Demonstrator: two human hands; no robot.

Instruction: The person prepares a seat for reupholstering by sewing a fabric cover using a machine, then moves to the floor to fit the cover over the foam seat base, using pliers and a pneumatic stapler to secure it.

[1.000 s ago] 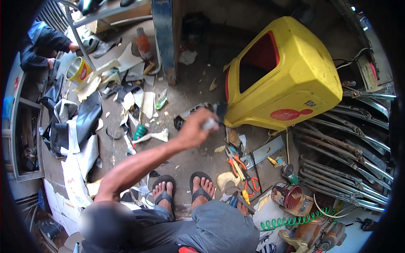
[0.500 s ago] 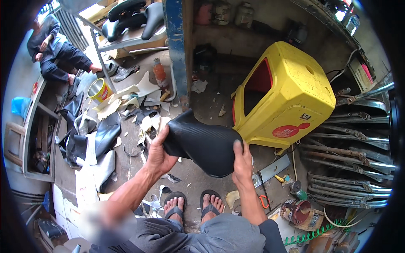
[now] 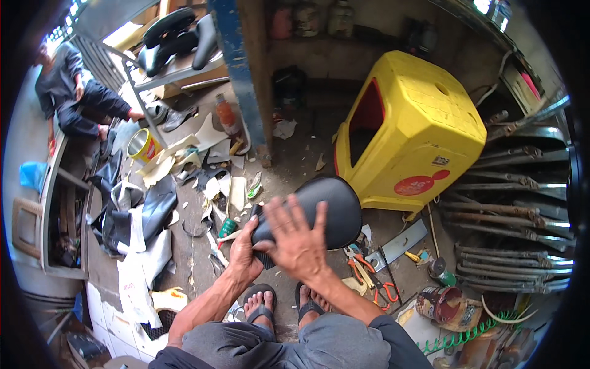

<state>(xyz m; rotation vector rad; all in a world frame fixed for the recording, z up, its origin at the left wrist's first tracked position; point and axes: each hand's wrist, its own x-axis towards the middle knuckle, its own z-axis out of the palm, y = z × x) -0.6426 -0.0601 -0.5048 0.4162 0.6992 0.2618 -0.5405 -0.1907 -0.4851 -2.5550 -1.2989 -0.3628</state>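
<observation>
At the frame's centre, the left hand [image 3: 246,255] clasps the narrow end of a black, rounded, smooth-covered saddle [image 3: 335,212]. The right hand [image 3: 298,246] is over it, fingers spread.

1. Saddle [image 3: 337,212], centre: black.
2. Plastic stool [image 3: 430,123], upper right: yellow, with red discs on its side and red edging its opening.
3. Post [image 3: 236,55], top, left of centre: worn, patchy blue.
4. Bottle [image 3: 225,115], upper left: orange.
5. Tub [image 3: 147,151], left: yellow with red.
6. Coiled hose [image 3: 458,337], lower right: green.
7. Trousers [image 3: 236,347], bottom: grey.
</observation>
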